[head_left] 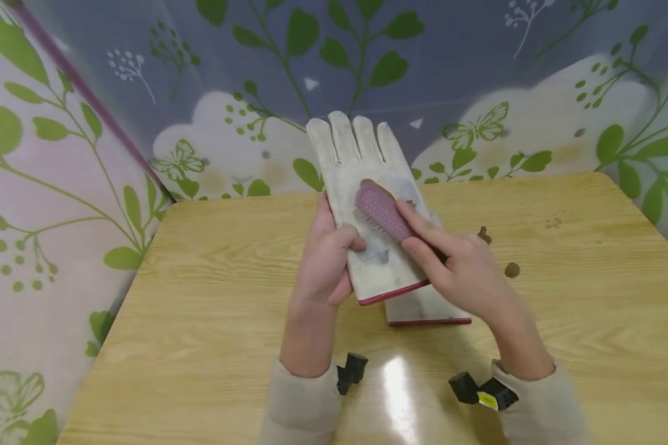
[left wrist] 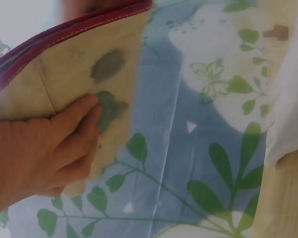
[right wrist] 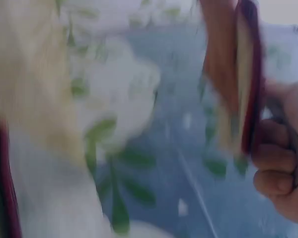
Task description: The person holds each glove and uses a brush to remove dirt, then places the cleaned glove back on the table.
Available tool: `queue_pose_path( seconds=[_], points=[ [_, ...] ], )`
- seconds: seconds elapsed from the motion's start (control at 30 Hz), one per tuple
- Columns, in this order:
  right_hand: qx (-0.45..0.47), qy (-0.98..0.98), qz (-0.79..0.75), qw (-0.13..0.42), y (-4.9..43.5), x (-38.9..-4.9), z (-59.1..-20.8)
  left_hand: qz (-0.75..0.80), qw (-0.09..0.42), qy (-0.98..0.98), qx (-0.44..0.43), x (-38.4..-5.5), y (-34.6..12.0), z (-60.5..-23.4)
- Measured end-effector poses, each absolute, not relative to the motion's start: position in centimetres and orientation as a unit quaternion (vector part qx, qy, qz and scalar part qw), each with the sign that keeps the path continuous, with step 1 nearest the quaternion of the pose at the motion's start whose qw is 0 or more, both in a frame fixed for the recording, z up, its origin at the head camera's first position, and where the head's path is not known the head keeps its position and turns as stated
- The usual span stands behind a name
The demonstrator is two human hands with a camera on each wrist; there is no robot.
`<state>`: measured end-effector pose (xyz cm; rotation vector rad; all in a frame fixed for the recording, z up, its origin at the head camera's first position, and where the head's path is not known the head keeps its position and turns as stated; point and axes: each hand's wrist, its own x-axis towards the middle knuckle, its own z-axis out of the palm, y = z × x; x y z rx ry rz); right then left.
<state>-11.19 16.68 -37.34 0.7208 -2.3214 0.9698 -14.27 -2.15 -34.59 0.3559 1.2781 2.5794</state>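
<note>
A white work glove (head_left: 352,176) with a red-trimmed cuff and grey smudges is raised above the table, its fingers pointing away from me. My left hand (head_left: 324,262) grips its left edge, thumb on the upper face; in the left wrist view, the fingers (left wrist: 72,144) press the underside beside dark grey stains. In my right hand (head_left: 470,272) is a brush (head_left: 383,210) with a dotted purple head, its bristles against the glove's upper face. A second white glove (head_left: 425,307) lies on the table, partly hidden below the first. The right wrist view is blurred.
The wooden table (head_left: 200,309) meets patterned walls at the back and left. Right of the gloves sit a small brown round piece (head_left: 512,270) and another small brown object (head_left: 483,235). Black wrist cameras are strapped at both sleeves.
</note>
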Motion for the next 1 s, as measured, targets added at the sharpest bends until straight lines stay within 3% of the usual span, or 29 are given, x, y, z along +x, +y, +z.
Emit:
queue_pose_path(
  seconds=[0.3, 0.43, 0.57, 0.83, 1.0],
  points=[
    [0.132, -0.754, 0.604, 0.222, 18.5, -10.7, -36.5, 0.875, 0.145, 0.448, 0.116, -13.9, -1.7, -34.3],
    [0.127, -0.799, 0.566, 0.158, 17.4, -10.6, -35.9, 0.873, 0.154, 0.45, 0.109, -13.8, -1.1, -34.5],
    [0.136, -0.838, 0.522, 0.086, 16.2, -10.4, -36.1, 0.874, 0.131, 0.455, 0.112, -14.0, -0.6, -34.9],
    [0.15, -0.855, 0.491, 0.072, 14.8, -10.2, -36.4, 0.88, 0.09, 0.448, 0.132, -14.4, -0.2, -35.7],
    [0.139, -0.728, 0.671, 0.03, 15.5, -10.3, -36.1, 0.888, 0.092, 0.432, 0.128, -14.4, -0.4, -35.6]
  ],
)
